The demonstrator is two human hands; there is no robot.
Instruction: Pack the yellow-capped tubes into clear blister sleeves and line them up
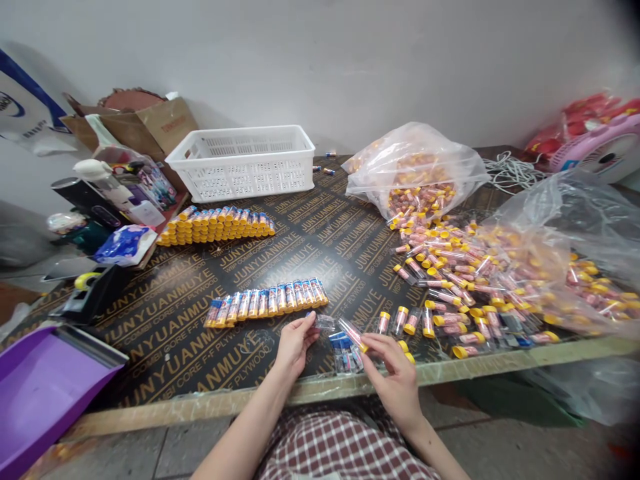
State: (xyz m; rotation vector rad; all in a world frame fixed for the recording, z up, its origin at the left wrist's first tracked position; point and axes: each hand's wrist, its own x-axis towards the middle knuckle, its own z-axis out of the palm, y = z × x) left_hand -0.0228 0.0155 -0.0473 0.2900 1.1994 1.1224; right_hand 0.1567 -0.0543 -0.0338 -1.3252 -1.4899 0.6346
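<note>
My left hand (296, 343) pinches a small clear plastic piece (325, 323) between thumb and fingertips. In my right hand (393, 373) is a clear tube with a yellow cap (353, 333), tilted, its far end close to the clear piece. Beneath the tube, near the table's front edge, lie blue-topped printed wrappers (345, 352). Just beyond my left hand runs a row of blue-and-white wrapped tubes (270, 300) with yellow ends. Several yellow-capped tubes (403, 320) stand or lean to the right of my right hand.
A white basket (245, 170) stands behind a stack of wrapped tubes (215, 225). Loose pink-and-yellow tubes (460, 267) spread from a plastic bag (417, 163) on the right. A tape dispenser (90, 293) and purple dustpan (45, 393) are at left, a pink fan (600, 150) at far right.
</note>
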